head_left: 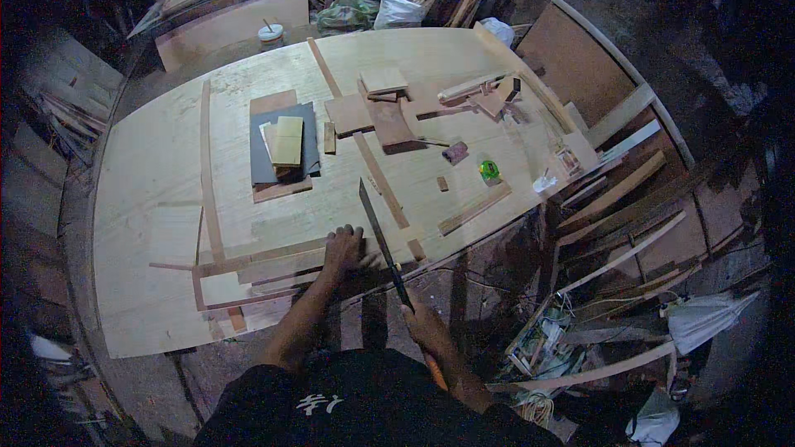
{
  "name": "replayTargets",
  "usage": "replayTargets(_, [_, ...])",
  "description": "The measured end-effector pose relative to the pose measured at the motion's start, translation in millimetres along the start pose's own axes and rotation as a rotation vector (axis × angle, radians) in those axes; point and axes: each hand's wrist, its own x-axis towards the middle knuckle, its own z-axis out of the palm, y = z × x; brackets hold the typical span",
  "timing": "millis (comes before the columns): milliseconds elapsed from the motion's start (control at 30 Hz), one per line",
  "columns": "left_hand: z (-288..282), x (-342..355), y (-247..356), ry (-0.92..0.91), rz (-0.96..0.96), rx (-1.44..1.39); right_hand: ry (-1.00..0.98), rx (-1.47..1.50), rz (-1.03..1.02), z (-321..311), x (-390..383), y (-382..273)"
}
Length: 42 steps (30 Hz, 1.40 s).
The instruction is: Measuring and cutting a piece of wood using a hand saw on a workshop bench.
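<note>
My left hand (342,250) lies flat, fingers spread, on thin wooden strips (265,263) at the near edge of a large plywood worktop (157,199). My right hand (428,333) grips the orange handle of a hand saw (381,236). Its dark blade runs up and to the left across the board's edge, just right of my left hand. A long narrow batten (383,184) lies on the board beyond the blade tip.
Small wood offcuts (389,116) and a dark sheet with pale blocks (286,145) lie mid-board. A green tape measure (489,169) sits to the right. Planks and scrap (621,199) pile up at right. A bench (240,0) stands at the back.
</note>
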Motion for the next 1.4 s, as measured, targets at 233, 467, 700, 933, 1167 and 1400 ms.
replayTargets(233, [25, -35, -4, 0.398, 0.333, 0.248, 0.053, 0.067, -0.032, -11, -15, -17])
replayTargets(467, [25, -38, 5, 0.290, 0.225, 0.140, 0.024, -0.001, -0.003, -10, -15, -14])
replayTargets(700, [8, -12, 3, 0.276, -0.021, -0.039, 0.092, 0.122, -0.132, -2, -21, -3])
replayTargets(933, [27, 5, 5, 0.385, -0.110, -0.054, 0.051, 0.152, -0.032, -14, -38, -22])
replayTargets(1167, [20, 10, 2, 0.147, -0.173, -0.114, 0.001, 0.060, 0.027, -1, -27, -3])
replayTargets(1400, [14, 20, 11, 0.172, -0.269, -0.159, -0.003, 0.066, 0.003, 1, -16, 7])
